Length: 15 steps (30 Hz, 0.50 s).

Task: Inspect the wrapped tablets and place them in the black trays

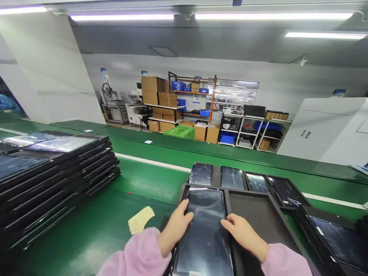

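Observation:
A dark, glossy tablet-like screen panel (204, 230) lies in the left compartment of a black tray (264, 218), close in front of me. My left hand (176, 224) grips its left edge, thumb resting near the glass and fingers over the rim. On the opposite side, the fingers of my right hand (244, 232) are bent at the panel's right edge, by the divider. The tray's right compartment shows its bare black floor. A small white label is visible at the panel's near end.
Tall stacks of black trays (83, 165) with screens stand at left. Beyond my tray lie more screens (231, 178), and another tray with a screen (336, 237) is at right. A torn yellow paper (140, 219) lies on the green table (155, 178). Shelves with boxes stand behind.

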Each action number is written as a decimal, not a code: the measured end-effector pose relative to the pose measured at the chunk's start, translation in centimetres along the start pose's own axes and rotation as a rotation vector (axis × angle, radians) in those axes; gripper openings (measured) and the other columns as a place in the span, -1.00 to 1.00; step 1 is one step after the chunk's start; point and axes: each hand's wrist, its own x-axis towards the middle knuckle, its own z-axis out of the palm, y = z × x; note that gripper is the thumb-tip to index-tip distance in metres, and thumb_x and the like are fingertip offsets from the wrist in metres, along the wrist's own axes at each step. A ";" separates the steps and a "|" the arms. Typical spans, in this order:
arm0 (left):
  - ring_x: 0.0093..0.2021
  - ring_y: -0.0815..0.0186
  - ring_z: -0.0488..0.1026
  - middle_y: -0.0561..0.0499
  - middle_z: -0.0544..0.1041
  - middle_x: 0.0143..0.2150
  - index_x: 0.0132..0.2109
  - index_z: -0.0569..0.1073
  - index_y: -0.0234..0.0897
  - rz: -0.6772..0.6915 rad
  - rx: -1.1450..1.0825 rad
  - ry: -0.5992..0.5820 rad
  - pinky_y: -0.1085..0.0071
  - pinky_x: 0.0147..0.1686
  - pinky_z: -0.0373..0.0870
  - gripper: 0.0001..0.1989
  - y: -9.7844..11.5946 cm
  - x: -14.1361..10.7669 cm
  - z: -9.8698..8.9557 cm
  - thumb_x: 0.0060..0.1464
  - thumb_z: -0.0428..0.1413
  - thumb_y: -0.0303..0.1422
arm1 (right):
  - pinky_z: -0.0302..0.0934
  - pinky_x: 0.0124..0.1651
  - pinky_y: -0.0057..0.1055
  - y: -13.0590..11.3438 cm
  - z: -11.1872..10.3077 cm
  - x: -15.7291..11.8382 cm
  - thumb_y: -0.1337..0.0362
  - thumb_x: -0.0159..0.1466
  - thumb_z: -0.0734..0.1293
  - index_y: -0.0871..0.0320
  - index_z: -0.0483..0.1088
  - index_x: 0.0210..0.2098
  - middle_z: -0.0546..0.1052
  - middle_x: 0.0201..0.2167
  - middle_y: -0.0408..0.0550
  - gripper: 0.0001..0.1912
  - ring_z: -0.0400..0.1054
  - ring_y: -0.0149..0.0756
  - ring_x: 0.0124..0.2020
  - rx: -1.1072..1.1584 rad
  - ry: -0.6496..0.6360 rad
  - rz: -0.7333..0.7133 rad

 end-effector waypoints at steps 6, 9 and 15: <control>0.31 0.21 0.01 -0.26 0.04 0.33 0.26 0.01 -0.45 -0.065 -0.064 -0.039 0.18 0.26 -0.03 -0.40 -0.9 -0.8 1.0 0.07 -0.07 -0.49 | 0.06 -0.56 -0.52 -1.1 1.9 -0.3 -0.06 0.17 0.24 0.19 0.26 -0.46 0.32 -0.59 -0.19 -0.60 0.22 -0.45 -0.62 0.647 -0.014 0.259; 0.30 0.24 0.04 -0.21 0.07 0.33 0.26 0.01 -0.41 -0.058 -0.123 -0.062 0.23 0.27 -0.03 -0.40 -1.1 -0.8 0.7 0.06 -0.08 -0.49 | 0.16 -0.51 -0.48 -2.3 1.8 -0.5 -0.03 0.09 0.34 0.20 0.31 -0.46 0.40 -0.57 -0.13 -0.61 0.29 -0.40 -0.58 0.836 -0.067 0.225; 0.26 0.08 0.12 -0.13 0.10 0.32 0.23 0.11 -0.24 0.027 -0.237 0.125 0.16 0.21 0.10 -0.38 -0.6 -0.3 -0.7 0.02 0.06 -0.32 | 0.22 -0.38 -0.42 -4.2 1.9 -1.7 0.13 0.02 0.42 0.24 0.39 -0.41 0.47 -0.51 -0.10 -0.71 0.35 -0.33 -0.48 1.005 0.008 0.004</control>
